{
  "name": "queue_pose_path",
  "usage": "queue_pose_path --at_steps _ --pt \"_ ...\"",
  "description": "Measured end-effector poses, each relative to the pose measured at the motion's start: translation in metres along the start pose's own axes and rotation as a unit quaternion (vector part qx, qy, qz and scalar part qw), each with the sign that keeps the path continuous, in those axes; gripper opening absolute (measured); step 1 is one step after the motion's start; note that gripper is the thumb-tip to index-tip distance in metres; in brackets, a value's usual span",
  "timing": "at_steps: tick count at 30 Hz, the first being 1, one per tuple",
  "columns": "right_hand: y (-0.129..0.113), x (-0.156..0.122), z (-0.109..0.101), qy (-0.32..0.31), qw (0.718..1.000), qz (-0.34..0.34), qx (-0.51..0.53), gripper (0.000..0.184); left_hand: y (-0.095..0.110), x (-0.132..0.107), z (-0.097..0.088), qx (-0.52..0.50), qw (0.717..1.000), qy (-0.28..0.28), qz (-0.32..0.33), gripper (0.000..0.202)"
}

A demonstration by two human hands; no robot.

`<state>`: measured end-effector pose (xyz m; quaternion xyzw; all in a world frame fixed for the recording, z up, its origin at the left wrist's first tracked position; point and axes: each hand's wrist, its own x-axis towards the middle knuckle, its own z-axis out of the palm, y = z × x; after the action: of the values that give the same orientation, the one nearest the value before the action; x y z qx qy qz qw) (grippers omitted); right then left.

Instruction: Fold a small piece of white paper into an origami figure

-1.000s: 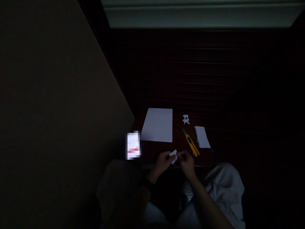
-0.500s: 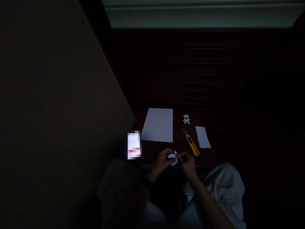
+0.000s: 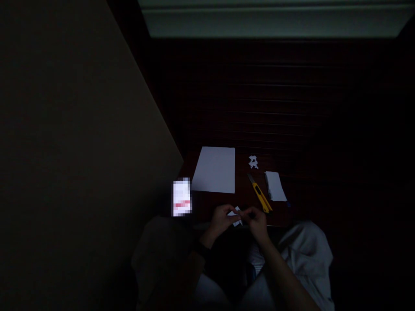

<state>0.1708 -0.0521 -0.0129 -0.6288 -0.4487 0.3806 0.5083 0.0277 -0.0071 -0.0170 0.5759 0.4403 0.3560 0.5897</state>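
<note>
A small piece of folded white paper (image 3: 237,223) is between my two hands, just above the near edge of the dark table. My left hand (image 3: 223,218) is closed on its left side, thumb and fingers pinching it. From the right, my right hand (image 3: 257,221) pinches its other side, with the fingertips of both hands almost touching. The fingers cover part of the paper, so its full shape is hidden. A yellow utility knife (image 3: 260,195) with its blade out lies on the table beyond my right hand.
A large white sheet (image 3: 216,169) lies flat on the table. Small folded paper pieces (image 3: 253,162) are at the back, and a stack of white paper (image 3: 276,186) lies at the right. A bright pixelated screen (image 3: 182,197) glows at the left, near a wall (image 3: 97,129).
The folded paper has turned slightly between my fingers, and my fingertips have shifted a little on it. The things on the table stay in place.
</note>
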Motion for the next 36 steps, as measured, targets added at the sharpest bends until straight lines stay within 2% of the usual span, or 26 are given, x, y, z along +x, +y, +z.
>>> queue_pose_path --at_steps 7,14,19,26,32,36 --pt "0.002 0.004 -0.005 -0.023 0.997 0.022 0.065 0.026 0.005 0.000 0.001 -0.031 0.999 0.010 -0.025 0.027" --pt "-0.002 0.006 -0.008 -0.044 0.998 0.008 0.039 0.034 0.010 -0.001 0.001 -0.030 0.999 0.018 -0.035 0.027" --pt "-0.001 0.006 -0.007 -0.041 0.998 0.009 0.035 0.033 0.007 -0.001 0.002 -0.052 0.998 0.023 -0.035 0.027" --pt "-0.006 0.005 -0.014 -0.082 0.989 0.040 0.115 0.028 0.005 0.000 0.000 -0.066 0.997 0.025 -0.043 0.027" --pt "-0.007 0.004 -0.015 -0.093 0.992 0.011 0.089 0.023 0.005 -0.001 0.000 -0.070 0.997 0.028 -0.034 0.026" --pt "-0.002 0.005 -0.011 -0.069 0.996 -0.003 0.056 0.023 0.004 -0.001 0.000 -0.065 0.997 0.030 -0.026 0.025"
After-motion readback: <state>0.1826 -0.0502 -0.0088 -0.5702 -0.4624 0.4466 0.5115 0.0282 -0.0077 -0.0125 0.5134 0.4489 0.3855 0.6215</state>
